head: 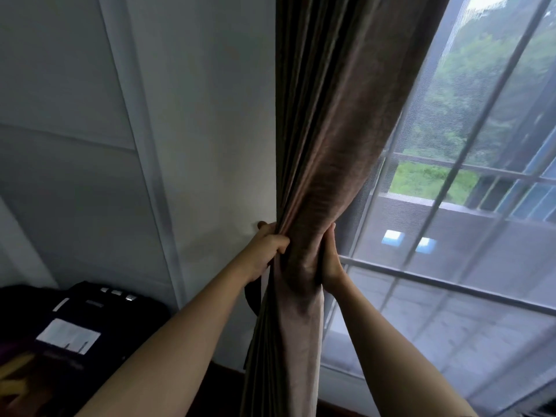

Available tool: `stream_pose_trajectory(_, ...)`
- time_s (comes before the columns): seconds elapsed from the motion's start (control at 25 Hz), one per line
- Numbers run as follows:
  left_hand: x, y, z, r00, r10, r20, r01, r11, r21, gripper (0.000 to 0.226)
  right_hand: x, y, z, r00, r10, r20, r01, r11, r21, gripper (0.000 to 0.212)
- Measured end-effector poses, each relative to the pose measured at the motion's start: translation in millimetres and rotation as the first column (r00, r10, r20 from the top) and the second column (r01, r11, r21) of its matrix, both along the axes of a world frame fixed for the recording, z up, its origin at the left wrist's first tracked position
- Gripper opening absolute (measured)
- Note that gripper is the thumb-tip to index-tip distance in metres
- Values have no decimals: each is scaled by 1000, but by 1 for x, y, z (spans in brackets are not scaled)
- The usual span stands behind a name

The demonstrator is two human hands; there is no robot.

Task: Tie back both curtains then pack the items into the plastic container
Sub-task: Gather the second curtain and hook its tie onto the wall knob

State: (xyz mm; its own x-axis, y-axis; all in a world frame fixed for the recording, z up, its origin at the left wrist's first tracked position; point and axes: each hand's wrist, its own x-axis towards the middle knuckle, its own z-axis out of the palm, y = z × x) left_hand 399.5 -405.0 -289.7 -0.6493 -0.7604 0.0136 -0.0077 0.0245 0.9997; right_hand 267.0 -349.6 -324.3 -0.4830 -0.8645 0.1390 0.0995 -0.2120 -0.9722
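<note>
I'm mid tie-back: left hand (268, 247) and right hand (330, 261) both clutch the brown curtain (304, 233), bunched by the wall (210, 115) at the window's (466, 206) left edge; next, I judge, the dark strap (254, 292) loops round it.

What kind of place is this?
Likely a room in a home, perhaps a bedroom: a brown pleated fabric curtain hangs beside a large mesh-screened window with a grey frame, against a white panelled wall.

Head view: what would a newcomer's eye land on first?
The brown curtain, bunched at centre, with the left hand and right hand gripping it from either side. Right of it, a bright barred window shows greenery; a dark bag sits lower left.
</note>
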Motion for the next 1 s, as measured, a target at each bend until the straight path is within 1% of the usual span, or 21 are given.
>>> stream_pose_trajectory(0.04,-2,3,2,1000,-2,-8,2,1000,-2,10,-2,1,-1,1000,9,-13,-9,1000,14,56)
stream_pose_trajectory(0.16,-5,7,7,999,29,27,-28,998,-56,14,-12,3,0,997,64,34,-66,996,54,69)
stream_pose_trajectory(0.24,-6,4,6,994,46,99,-35,993,-110,8,-17,7,4,1000,25,-2,-24,996,80,62)
stream_pose_trajectory(0.28,-5,2,5,990,56,129,-37,989,-142,7,-19,9,4,999,-1,-48,6,996,93,58)
stream_pose_trajectory(0.36,0,-4,2,982,74,172,-38,978,-204,15,-17,11,3,994,-28,-108,42,991,127,59)
stream_pose_trajectory(0.4,2,-5,0,980,73,187,-28,972,-233,15,-13,13,0,991,-45,-124,61,990,128,57)
stream_pose_trajectory(0.48,6,-5,-4,976,56,211,2,964,-265,11,-4,17,-14,969,-128,-210,151,983,99,48)
stream_pose_trajectory(0.56,8,-3,-6,967,51,251,24,957,-290,20,7,22,-27,928,-209,-309,248,965,91,45)
stream_pose_trajectory(0.64,7,-1,-7,947,112,302,10,927,-376,27,18,28,-39,881,-283,-379,334,940,72,57)
stream_pose_trajectory(0.68,7,-1,-9,931,161,329,-1,900,-435,28,22,29,-44,846,-329,-419,386,921,57,59)
stream_pose_trajectory(0.8,5,-1,-12,851,326,413,-15,800,-600,32,35,29,-58,682,-427,-594,560,827,48,55)
stream_pose_trajectory(0.84,4,-1,-12,838,344,422,-9,783,-622,32,38,31,-60,669,-435,-603,580,812,57,52)
stream_pose_trajectory(0.88,3,-1,-10,836,345,427,-1,779,-627,33,41,33,-61,706,-433,-560,565,822,77,48)
stream_pose_trajectory(0.92,3,-1,-7,838,328,437,20,780,-626,33,43,35,-59,774,-418,-477,516,851,92,45)
stream_pose_trajectory(0.96,3,-1,-6,845,285,453,65,785,-615,33,44,36,-60,839,-392,-377,452,888,84,44)
stream_pose_trajectory(1.0,4,-2,-4,853,220,474,123,797,-592,31,43,38,-59,884,-363,-293,396,917,58,43)
